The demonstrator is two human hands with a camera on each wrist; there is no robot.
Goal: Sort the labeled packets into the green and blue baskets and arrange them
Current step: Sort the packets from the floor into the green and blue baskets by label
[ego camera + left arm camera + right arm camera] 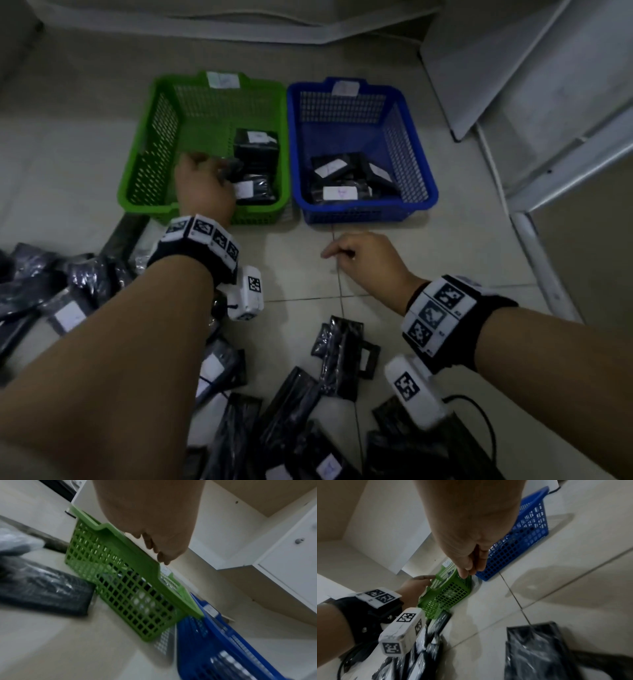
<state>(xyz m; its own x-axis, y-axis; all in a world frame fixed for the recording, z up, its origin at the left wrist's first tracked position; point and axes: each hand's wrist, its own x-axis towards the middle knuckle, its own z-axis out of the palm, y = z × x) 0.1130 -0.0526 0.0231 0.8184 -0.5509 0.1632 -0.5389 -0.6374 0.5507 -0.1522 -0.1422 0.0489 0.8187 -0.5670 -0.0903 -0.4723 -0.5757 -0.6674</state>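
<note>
A green basket [137,171] and a blue basket [411,154] stand side by side on the tiled floor. Black packets with white labels [257,144] are stacked in the green basket's right half; several more [339,168] lie in the blue one. My left hand [219,171] reaches into the green basket beside the stack, fingers relaxed, with nothing visibly held. In the left wrist view the left hand [154,545] hangs over the green basket's rim [130,588]. My right hand [339,251] hovers above the floor in front of the blue basket, loosely curled and empty; the right hand's fingers [471,563] hang down.
Loose black packets [342,356] are scattered on the floor near me, with a bigger pile [51,284] at the left. White furniture [548,102] stands to the right of the blue basket. A black cable [479,411] runs from the right wrist unit.
</note>
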